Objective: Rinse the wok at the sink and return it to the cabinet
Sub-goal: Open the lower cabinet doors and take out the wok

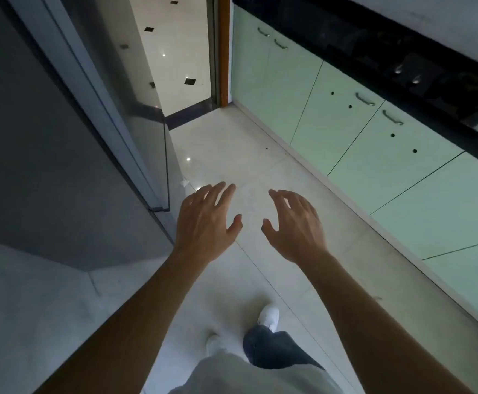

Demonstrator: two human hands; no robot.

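Both your left hand [206, 220] and right hand [294, 226] hang loose with fingers spread, holding nothing, above the floor [260, 166], left of the green cabinets [374, 155].

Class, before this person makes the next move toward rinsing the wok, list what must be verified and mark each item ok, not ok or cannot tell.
1. Left hand free for a grip: ok, fingers spread, holding nothing.
2. Right hand free for a grip: ok, fingers relaxed, holding nothing.
3. Wok in view: not ok, none shows.
4. Pale green cabinet doors with metal handles open: not ok, every door in view is shut.
5. Sink's whereabouts: cannot tell, none shows on the part of the black countertop in view.
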